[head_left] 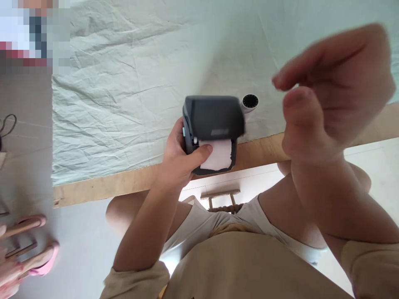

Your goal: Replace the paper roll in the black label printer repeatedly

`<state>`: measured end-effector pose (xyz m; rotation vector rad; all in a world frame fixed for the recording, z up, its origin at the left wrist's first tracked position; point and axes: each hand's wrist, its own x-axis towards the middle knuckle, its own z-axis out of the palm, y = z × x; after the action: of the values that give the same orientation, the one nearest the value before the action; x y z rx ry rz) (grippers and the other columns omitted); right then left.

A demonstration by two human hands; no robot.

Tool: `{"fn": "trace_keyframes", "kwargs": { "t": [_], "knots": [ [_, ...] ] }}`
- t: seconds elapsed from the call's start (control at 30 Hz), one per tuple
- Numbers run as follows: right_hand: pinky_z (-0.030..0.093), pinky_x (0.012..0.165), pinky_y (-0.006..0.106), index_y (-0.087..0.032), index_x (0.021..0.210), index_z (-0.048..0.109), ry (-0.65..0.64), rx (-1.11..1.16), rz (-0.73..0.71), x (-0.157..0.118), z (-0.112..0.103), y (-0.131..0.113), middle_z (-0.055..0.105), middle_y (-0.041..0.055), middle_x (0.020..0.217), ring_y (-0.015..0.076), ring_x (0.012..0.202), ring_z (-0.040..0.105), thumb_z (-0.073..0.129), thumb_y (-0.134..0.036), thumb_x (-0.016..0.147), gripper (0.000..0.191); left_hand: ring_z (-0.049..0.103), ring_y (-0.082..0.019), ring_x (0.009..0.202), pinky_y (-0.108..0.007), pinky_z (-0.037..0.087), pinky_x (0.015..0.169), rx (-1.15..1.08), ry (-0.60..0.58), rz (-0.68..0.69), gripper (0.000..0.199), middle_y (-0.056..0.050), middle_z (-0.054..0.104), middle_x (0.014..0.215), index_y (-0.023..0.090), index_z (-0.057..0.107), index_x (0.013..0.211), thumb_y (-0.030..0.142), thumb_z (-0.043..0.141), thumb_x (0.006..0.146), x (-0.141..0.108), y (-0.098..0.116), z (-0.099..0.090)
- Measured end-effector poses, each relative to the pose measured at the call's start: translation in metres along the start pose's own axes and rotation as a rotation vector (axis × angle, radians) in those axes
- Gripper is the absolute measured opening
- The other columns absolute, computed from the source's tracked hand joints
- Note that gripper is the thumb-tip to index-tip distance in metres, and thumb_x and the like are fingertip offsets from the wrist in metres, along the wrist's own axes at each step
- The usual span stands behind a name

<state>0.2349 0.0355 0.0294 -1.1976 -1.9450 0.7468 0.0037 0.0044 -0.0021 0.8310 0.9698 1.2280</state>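
Observation:
My left hand (181, 160) is wrapped round a black label printer (215, 114), fingers at its side and thumb pressed on the white paper (218, 155) at its near end. The paper has a ragged edge. The printer is held above the table's front edge and its lid is slightly blurred. My right hand (336, 87) is raised to the right, close to the camera, fingers bent and a gap between thumb and forefinger. Nothing shows in it. Just behind the printer's right side is a small white cylinder (250, 104) with a black end, partly hidden by the printer.
A wrinkled pale green cloth (124, 83) covers the table, with a bare wooden front edge (102, 189). Below are my legs and part of a wooden stool or rack (220, 194). At the lower left, another person's feet in pink slippers (46, 261) rest on the floor.

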Motion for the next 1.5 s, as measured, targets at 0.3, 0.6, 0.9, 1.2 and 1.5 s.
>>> {"fn": "trace_keyframes", "kwargs": {
  "t": [0.3, 0.6, 0.9, 1.2, 1.5],
  "knots": [
    [0.024, 0.05, 0.029, -0.022, 0.06, 0.04, -0.15, 0.222, 0.158, -0.006, 0.014, -0.004, 0.035, -0.0042, 0.057, 0.0081, 0.056, 0.035, 0.076, -0.057, 0.105, 0.067, 0.089, -0.033, 0.099, -0.039, 0.075, 0.075, 0.006, -0.024, 0.011, 0.058, -0.007, 0.087, 0.104, 0.025, 0.076, 0.118, 0.061, 0.103, 0.08, -0.004, 0.004, 0.007],
    [0.016, 0.047, 0.03, -0.022, 0.054, 0.039, -0.169, 0.207, 0.254, -0.004, 0.015, -0.01, 0.03, -0.0064, 0.05, 0.0061, 0.05, 0.027, 0.079, -0.036, 0.096, 0.061, 0.088, -0.029, 0.088, -0.033, 0.069, 0.064, -0.04, -0.024, -0.033, 0.046, -0.005, 0.085, 0.099, 0.024, 0.081, 0.115, 0.056, 0.099, 0.089, -0.006, 0.005, 0.009],
    [0.017, 0.05, 0.031, -0.023, 0.058, 0.036, -0.182, 0.221, 0.205, -0.007, 0.016, 0.001, 0.033, -0.0041, 0.055, 0.0079, 0.054, 0.028, 0.07, -0.052, 0.104, 0.064, 0.083, -0.036, 0.132, -0.045, 0.074, 0.105, -0.242, 0.048, -0.056, 0.03, -0.007, 0.089, 0.105, 0.021, 0.081, 0.1, 0.05, 0.076, 0.108, -0.003, 0.009, 0.021],
    [0.018, 0.051, 0.032, -0.025, 0.061, 0.028, -0.203, 0.259, 0.146, -0.006, 0.014, -0.001, 0.025, -0.0073, 0.053, 0.0073, 0.052, 0.022, 0.073, -0.039, 0.099, 0.061, 0.09, -0.027, 0.103, -0.038, 0.076, 0.094, -0.235, 0.29, -0.134, 0.043, -0.001, 0.076, 0.073, 0.022, 0.077, 0.084, 0.041, 0.062, 0.119, 0.001, 0.005, 0.02],
    [0.04, 0.05, 0.031, -0.029, 0.083, 0.031, 0.026, 0.271, 0.16, -0.015, 0.02, -0.004, 0.056, -0.0067, 0.062, 0.0126, 0.054, 0.049, 0.089, -0.049, 0.093, 0.062, 0.087, -0.019, 0.083, -0.03, 0.074, 0.081, -0.182, 0.304, -0.063, 0.038, 0.003, 0.073, 0.07, 0.022, 0.069, 0.078, 0.036, 0.074, 0.113, 0.002, 0.002, 0.015]
  ]
}}
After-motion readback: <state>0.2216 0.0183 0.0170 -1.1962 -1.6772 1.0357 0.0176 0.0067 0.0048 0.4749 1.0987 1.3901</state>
